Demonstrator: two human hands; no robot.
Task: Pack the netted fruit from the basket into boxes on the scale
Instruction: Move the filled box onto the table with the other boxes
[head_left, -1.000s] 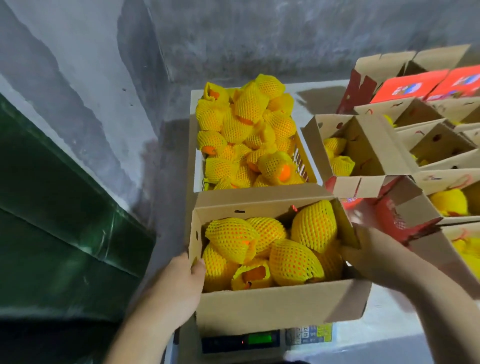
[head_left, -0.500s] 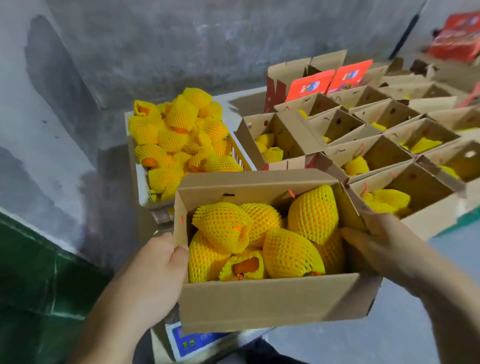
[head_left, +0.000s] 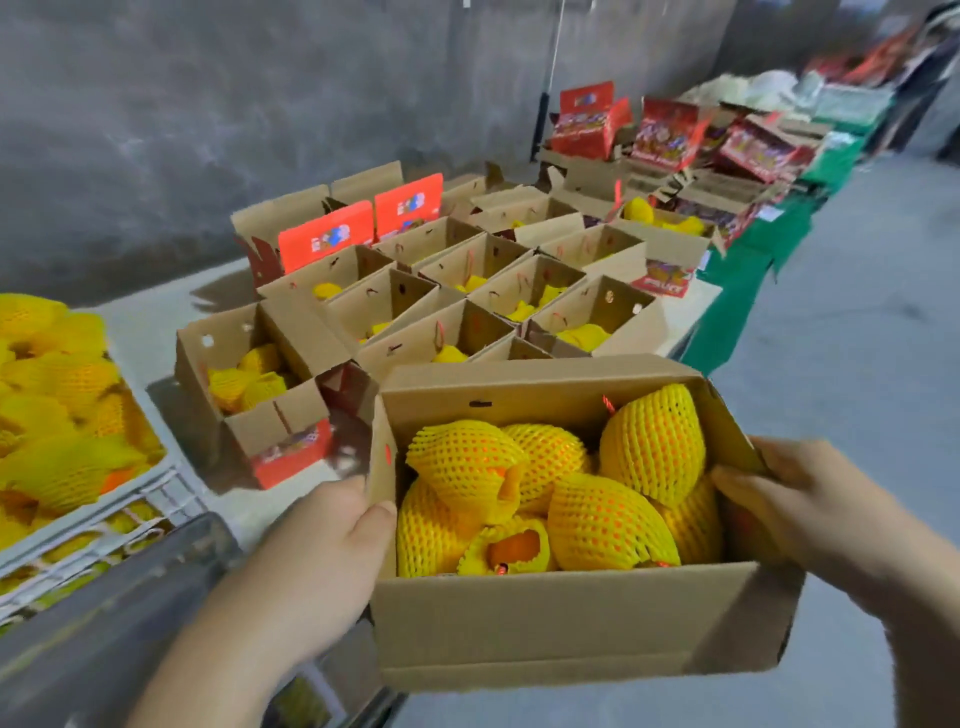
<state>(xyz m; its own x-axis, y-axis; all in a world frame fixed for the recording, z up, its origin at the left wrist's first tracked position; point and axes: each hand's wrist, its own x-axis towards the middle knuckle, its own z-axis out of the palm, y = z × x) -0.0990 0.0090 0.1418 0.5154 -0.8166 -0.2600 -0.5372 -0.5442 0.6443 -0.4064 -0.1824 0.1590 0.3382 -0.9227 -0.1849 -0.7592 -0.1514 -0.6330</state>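
Head: two hands (head_left: 322, 561) grip one box (head_left: 571, 623).

Box (head_left: 571, 623): plain matt brown corrugated cardboard; fruit (head_left: 652, 449): sleeved in yellow foam mesh netting; basket (head_left: 104, 519): white plastic lattice; wall (head_left: 208, 130): rough grey concrete; far cartons (head_left: 670, 132): glossy red print.

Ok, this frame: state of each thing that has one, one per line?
Held box: flaps open, filled with netted fruit, carried in the air by both hands.
Left hand: grips the box's left wall.
Right hand: grips its right wall.
Boxes on the table: open, partly filled.
Basket: heaped with netted fruit.
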